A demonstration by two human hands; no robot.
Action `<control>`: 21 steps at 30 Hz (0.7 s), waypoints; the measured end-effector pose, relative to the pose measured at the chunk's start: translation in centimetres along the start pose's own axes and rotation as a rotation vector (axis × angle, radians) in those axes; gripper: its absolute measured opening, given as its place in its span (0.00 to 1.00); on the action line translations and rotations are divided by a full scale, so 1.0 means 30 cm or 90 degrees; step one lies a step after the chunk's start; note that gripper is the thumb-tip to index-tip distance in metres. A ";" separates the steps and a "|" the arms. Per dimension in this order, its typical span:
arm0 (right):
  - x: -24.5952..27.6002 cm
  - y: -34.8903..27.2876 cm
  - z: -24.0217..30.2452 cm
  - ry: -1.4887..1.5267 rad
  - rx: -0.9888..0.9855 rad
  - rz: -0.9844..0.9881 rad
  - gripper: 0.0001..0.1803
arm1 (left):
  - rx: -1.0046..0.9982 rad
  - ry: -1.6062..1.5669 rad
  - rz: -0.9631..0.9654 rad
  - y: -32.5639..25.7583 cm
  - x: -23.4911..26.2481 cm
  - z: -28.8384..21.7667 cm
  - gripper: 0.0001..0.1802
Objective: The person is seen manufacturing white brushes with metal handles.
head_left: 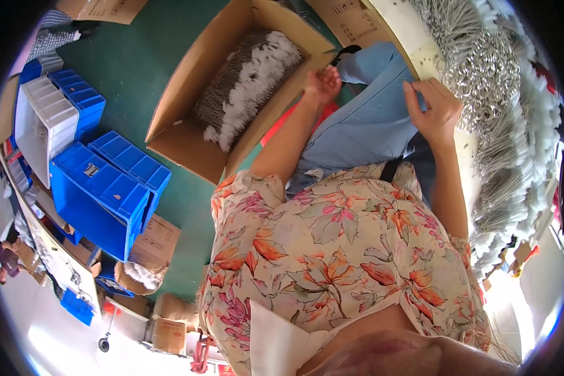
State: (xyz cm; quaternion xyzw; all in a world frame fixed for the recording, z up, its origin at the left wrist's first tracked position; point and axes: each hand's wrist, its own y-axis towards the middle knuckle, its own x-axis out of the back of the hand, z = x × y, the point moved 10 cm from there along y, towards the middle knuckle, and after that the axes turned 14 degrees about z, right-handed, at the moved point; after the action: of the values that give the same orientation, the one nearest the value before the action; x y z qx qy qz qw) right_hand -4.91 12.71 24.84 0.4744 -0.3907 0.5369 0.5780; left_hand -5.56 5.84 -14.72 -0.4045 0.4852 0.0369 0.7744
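Observation:
My left hand (323,85) hangs beside the near right side of a large cardboard box (188,141), palm turned up. Its fingers are loosely curled and apart, with nothing visible in them. Inside the box lies a bundle of wire-stemmed brushes (257,81) with white bristle tufts. Above my lap, by the table's edge, is my right hand (437,111); a gap shows between its thumb and bent fingers, and I see nothing held. Close to it on the pale table (413,31) is a heap of similar brushes (498,150), their looped metal ends (485,81) bunched together.
Blue plastic crates (100,185) and a white crate (41,122) stand on the green floor (131,69) at left. A smaller carton (153,244) sits beside them. Another cardboard box (351,28) is at the top, against the table. Part of a red thing (282,122) shows under my left forearm.

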 end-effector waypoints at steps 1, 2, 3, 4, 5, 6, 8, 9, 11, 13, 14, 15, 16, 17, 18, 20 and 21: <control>0.003 0.006 0.017 -0.004 0.011 0.005 0.08 | 0.028 -0.021 -0.002 0.009 -0.012 0.054 0.25; 0.006 0.008 0.020 -0.004 0.004 0.005 0.08 | 0.057 -0.041 -0.001 0.013 -0.020 0.098 0.26; 0.007 0.010 0.021 -0.004 -0.003 0.005 0.08 | 0.054 -0.051 0.005 0.013 -0.024 0.113 0.26; 0.005 0.007 0.024 -0.002 0.014 0.004 0.08 | 0.095 -0.021 0.030 0.009 -0.033 0.145 0.24; -0.003 0.006 0.041 -0.004 0.024 0.010 0.08 | 0.134 0.009 0.052 0.004 -0.021 0.165 0.23; 0.000 0.007 0.043 0.031 0.013 0.017 0.07 | 0.160 0.012 0.091 -0.002 -0.023 0.169 0.23; 0.019 0.004 0.066 0.040 0.018 0.029 0.10 | 0.196 0.102 0.157 -0.019 -0.041 0.164 0.21; 0.036 0.015 0.081 0.030 0.029 0.037 0.10 | 0.231 0.202 0.217 -0.045 -0.075 0.163 0.20; 0.073 0.060 0.141 -0.083 0.080 0.019 0.12 | 0.307 0.268 0.305 -0.139 -0.155 0.069 0.17; 0.076 0.155 0.213 -0.100 0.121 0.032 0.12 | 0.125 0.264 0.312 -0.097 -0.142 -0.212 0.16; 0.066 0.206 0.261 -0.104 0.143 0.041 0.13 | 0.004 0.160 0.244 -0.051 -0.060 -0.378 0.15; 0.076 0.206 0.342 -0.106 0.134 0.061 0.13 | -0.081 0.049 0.160 -0.054 0.108 -0.466 0.14; 0.064 0.254 0.394 -0.108 0.144 0.095 0.13 | -0.135 0.031 0.103 -0.035 0.240 -0.579 0.14; 0.065 0.305 0.438 -0.127 0.147 0.127 0.13 | -0.174 0.008 0.058 0.007 0.315 -0.655 0.15; 0.055 0.341 0.453 -0.142 0.136 0.153 0.13 | -0.168 -0.004 0.069 0.055 0.328 -0.676 0.15; 0.010 0.401 0.489 -0.170 0.129 0.183 0.13 | -0.233 -0.017 -0.153 0.072 0.492 -0.765 0.17; -0.007 0.424 0.507 -0.188 0.117 0.214 0.13 | -0.225 -0.028 -0.156 0.089 0.544 -0.778 0.17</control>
State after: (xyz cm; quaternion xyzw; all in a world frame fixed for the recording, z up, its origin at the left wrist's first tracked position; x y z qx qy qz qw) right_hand -16.68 -2.39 29.98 0.5264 -0.4940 0.5836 0.3718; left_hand -15.02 -13.29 -33.78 -0.5890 0.4015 0.0360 0.7004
